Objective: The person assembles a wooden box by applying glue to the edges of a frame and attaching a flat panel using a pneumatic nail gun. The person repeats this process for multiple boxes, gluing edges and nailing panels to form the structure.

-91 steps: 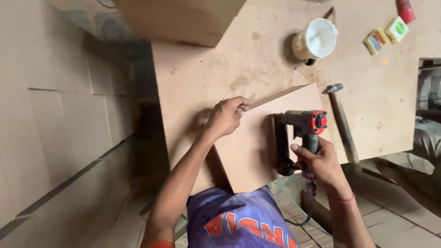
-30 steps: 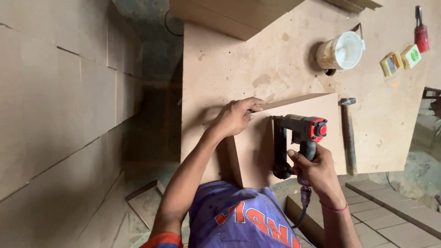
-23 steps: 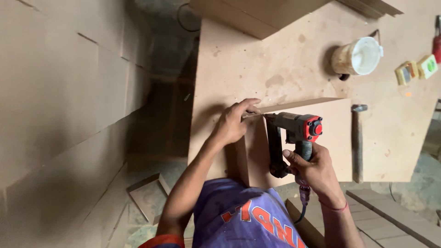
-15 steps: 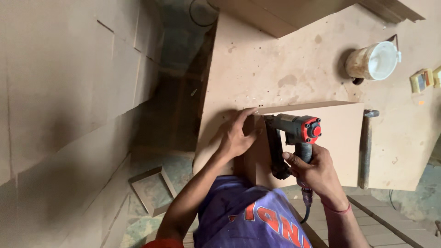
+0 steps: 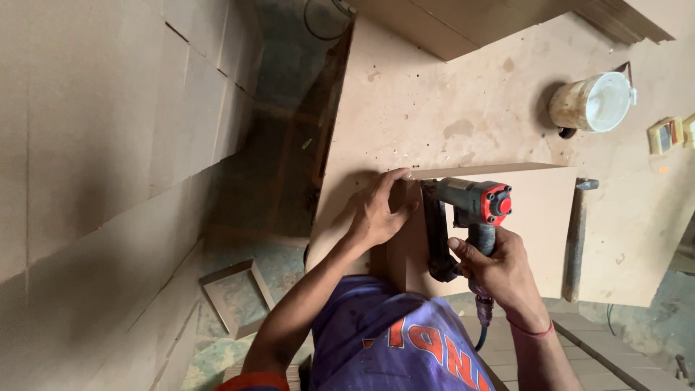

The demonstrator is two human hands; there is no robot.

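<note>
Hands working, your left hand (image 5: 376, 213) pressing flat on board (image 5: 536, 217), your right hand (image 5: 499, 271) gripping nail gun (image 5: 467, 210), hammer (image 5: 575, 239) at 3 o'clock.

The nail gun (image 5: 463, 221) hides its own tip, and the right edge cuts off the yellow packet (image 5: 688, 130).

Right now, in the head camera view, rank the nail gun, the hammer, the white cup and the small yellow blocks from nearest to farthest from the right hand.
1. Nail gun: gripped in the right hand.
2. Hammer: lying just to its right on the board.
3. White cup: up and to the right on the table.
4. Small yellow blocks: at the far right edge, beyond the cup.
</note>
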